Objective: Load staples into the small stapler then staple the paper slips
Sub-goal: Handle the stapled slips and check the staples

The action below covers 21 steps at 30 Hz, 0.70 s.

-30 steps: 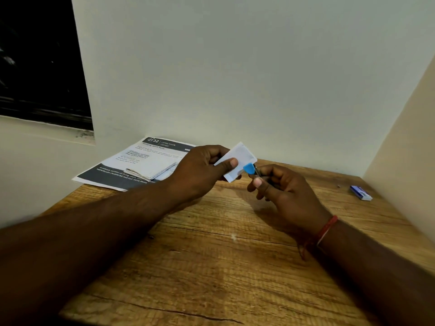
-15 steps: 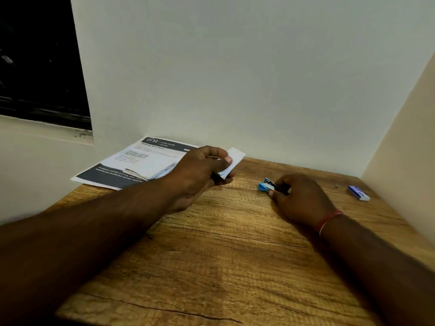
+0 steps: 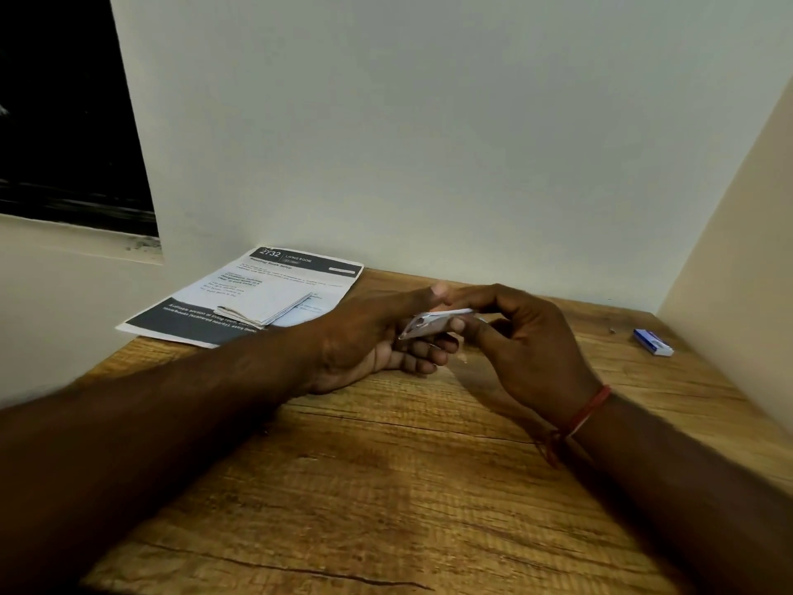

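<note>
Wood-grain tabletop [image 3: 386,487] | my left hand [image 3: 364,341] and right hand [image 3: 528,341] both pinch small white paper slips [image 3: 433,323] | blue staple box [image 3: 653,342] far right

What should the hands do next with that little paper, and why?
Probably lay the paper slip down on the wooden table. Both the left hand and right hand pinch it above the table, and the stapler is not in either grip that I can see.
</note>
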Each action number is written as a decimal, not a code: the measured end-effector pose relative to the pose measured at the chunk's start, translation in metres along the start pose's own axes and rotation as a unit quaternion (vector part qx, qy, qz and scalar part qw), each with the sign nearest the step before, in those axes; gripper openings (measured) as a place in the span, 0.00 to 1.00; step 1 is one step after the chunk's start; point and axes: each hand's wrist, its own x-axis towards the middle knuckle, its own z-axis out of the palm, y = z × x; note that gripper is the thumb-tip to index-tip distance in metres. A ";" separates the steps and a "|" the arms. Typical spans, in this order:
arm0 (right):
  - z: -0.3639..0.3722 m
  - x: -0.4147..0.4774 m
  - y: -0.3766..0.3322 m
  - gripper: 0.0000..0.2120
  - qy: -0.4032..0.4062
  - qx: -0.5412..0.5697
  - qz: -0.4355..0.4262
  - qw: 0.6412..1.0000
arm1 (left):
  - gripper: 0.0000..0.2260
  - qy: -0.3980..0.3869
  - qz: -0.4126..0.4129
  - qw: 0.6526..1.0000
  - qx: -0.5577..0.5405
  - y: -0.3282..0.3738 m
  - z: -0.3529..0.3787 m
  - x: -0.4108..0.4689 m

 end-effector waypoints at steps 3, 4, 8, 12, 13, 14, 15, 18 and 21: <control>-0.001 -0.001 -0.002 0.07 -0.004 0.016 0.000 1.000 | 0.23 0.005 0.008 1.000 0.020 0.000 -0.002 0.000; 0.000 -0.002 -0.002 0.08 -0.004 0.012 -0.005 1.000 | 0.20 0.000 0.009 1.000 0.029 0.001 -0.003 -0.001; -0.001 -0.003 -0.006 0.14 -0.002 -0.021 -0.018 1.000 | 0.09 -0.005 0.002 0.998 0.070 0.003 -0.004 -0.004; 0.000 -0.001 -0.009 0.18 0.022 -0.011 0.001 1.000 | 0.07 0.021 0.031 0.998 0.052 0.003 -0.003 -0.004; 0.001 -0.001 -0.009 0.18 0.030 -0.007 0.006 1.000 | 0.08 0.029 0.043 0.998 0.045 0.003 -0.003 -0.003; 0.001 -0.001 -0.010 0.19 0.039 -0.001 0.016 0.999 | 0.10 0.039 0.053 0.997 0.040 0.003 -0.004 -0.002; 0.002 -0.001 -0.010 0.18 0.047 0.009 0.028 0.998 | 0.13 0.047 0.062 0.996 0.039 0.002 -0.005 -0.001; 0.005 -0.002 -0.011 0.16 0.042 0.075 0.062 0.994 | 0.18 0.080 0.085 0.992 0.042 -0.002 -0.006 0.002; 0.009 -0.004 -0.014 0.10 0.017 0.167 0.088 0.982 | 0.19 0.095 0.113 0.988 0.053 -0.005 -0.005 0.003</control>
